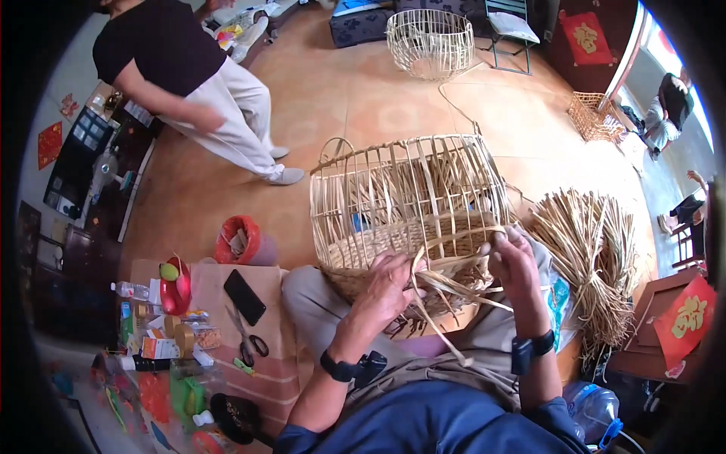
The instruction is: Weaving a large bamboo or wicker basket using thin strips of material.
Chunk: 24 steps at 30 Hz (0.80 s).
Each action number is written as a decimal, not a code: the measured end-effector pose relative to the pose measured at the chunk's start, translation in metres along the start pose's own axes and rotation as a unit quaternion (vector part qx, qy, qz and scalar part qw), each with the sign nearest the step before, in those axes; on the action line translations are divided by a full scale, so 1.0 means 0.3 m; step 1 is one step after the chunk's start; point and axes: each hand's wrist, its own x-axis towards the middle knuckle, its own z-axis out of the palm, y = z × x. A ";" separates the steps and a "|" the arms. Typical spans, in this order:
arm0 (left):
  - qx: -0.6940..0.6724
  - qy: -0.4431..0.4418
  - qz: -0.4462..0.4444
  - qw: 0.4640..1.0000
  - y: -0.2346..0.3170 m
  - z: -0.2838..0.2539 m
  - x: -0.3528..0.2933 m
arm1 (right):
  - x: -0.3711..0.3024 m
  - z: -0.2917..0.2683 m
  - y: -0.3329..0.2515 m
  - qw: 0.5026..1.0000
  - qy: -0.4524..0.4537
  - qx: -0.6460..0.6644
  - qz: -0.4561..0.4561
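Note:
A half-woven basket [355, 261] of pale straw leans across my lap, its lower part woven and its upper part a frame of bare ribs. My left hand [392, 281] is closed at the near woven edge, gripping a straw strand [439, 330] whose loose end hangs down toward my lap. Right of it, my right hand [516, 256] pinches straw at the basket's right side; a strand bends between the two hands. Loose straw ends bunch below the rim between my hands. My fingers partly hide the spot where the straw meets the weave.
A straw bundle [594, 265] lies right of my knee. At left, a cloth-covered table [276, 329] carries scissors [246, 337], a phone [245, 293] and clutter, beside a red-lined bin [240, 240]. A person [174, 68] stands far left. Another frame basket [431, 45] sits ahead.

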 end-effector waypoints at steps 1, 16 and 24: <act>0.009 0.032 0.028 0.999 0.023 -0.015 -0.009 | -0.022 -0.012 -0.007 1.000 -0.011 0.023 -0.015; 0.204 0.160 0.058 0.964 0.136 0.035 0.049 | -0.143 -0.166 0.041 0.985 0.081 0.147 -0.029; 0.076 0.059 -0.014 0.995 0.116 0.027 0.089 | -0.222 -0.320 0.048 0.994 0.098 -0.039 0.012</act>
